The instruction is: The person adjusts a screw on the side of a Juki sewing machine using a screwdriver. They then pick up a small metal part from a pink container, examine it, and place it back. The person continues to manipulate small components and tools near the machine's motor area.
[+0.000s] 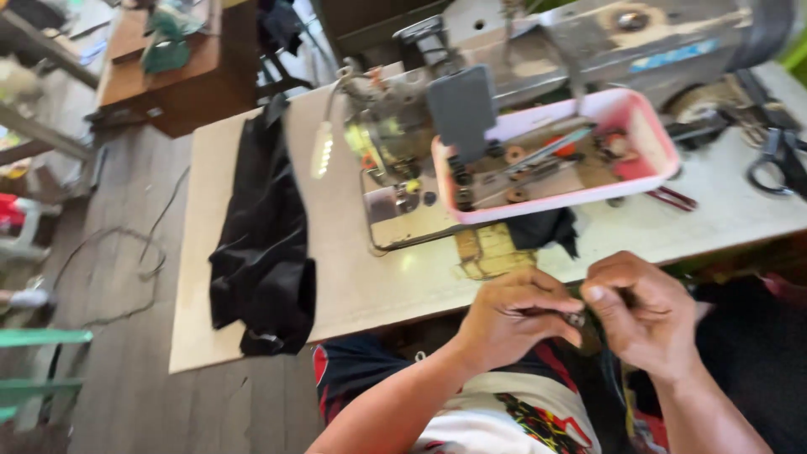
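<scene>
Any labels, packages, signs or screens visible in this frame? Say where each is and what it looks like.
Label: a thin blue strip on the grey sewing machine arm, upper right.
Container: pink tray of small parts, set against the machine.
No screens or signs visible.

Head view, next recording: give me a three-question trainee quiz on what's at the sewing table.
1. True or false: the pink tray sits on the floor.
2. What lies draped over the table's left part?
A. black fabric
B. a white towel
C. a coil of rope
3. Where are the left hand and right hand in relation to each other?

Key
1. False: it rests against the sewing machine on the table.
2. A: black fabric.
3. Close together at the table's near edge, pinching a small metal piece between them; what it is cannot be told.
</scene>
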